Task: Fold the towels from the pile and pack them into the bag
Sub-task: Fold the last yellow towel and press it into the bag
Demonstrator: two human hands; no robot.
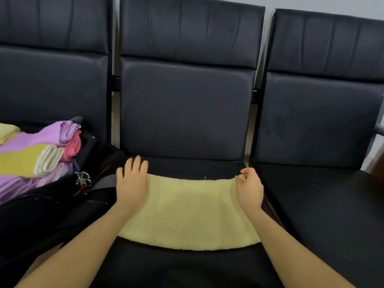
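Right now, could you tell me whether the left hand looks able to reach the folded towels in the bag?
Probably yes: the left hand rests beside the bag, nothing between it and the folded towels.

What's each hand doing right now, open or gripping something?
Left hand: open, fingers straight, resting flat on the left end of the pale yellow towel.
Right hand: fingers curled, pinching the towel's far right corner.

Bare right seat (324, 204), black bag (52, 204) with folded towels (37, 154) crowding left
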